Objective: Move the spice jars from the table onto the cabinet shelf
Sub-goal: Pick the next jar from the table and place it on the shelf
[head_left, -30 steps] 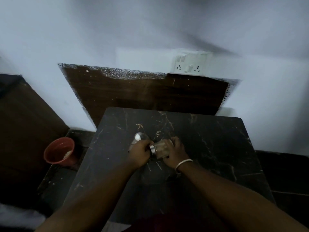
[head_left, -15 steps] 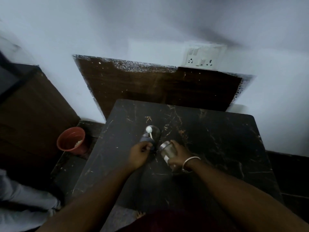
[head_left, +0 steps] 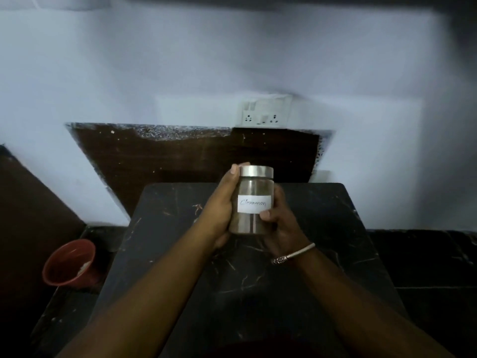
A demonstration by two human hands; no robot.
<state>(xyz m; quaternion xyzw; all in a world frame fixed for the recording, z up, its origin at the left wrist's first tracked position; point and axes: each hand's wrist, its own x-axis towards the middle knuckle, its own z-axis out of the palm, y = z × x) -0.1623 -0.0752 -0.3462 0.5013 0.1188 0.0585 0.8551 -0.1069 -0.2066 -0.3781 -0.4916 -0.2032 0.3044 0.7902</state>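
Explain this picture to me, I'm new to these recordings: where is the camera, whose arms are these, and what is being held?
There is no machine here. A person wears one camera on the head, looking forward and down, so the two arms reaching in from the bottom are their own. The left hand and right hand together grip a jar, held upright. It has a clear body, a shiny metal lid and a white label whose handwriting seems to say "Cinnamon". A bracelet sits on the right wrist. Below the hands is a dark, marbled table. A red pot stands on the floor to its left, and a wall socket is on the wall behind.
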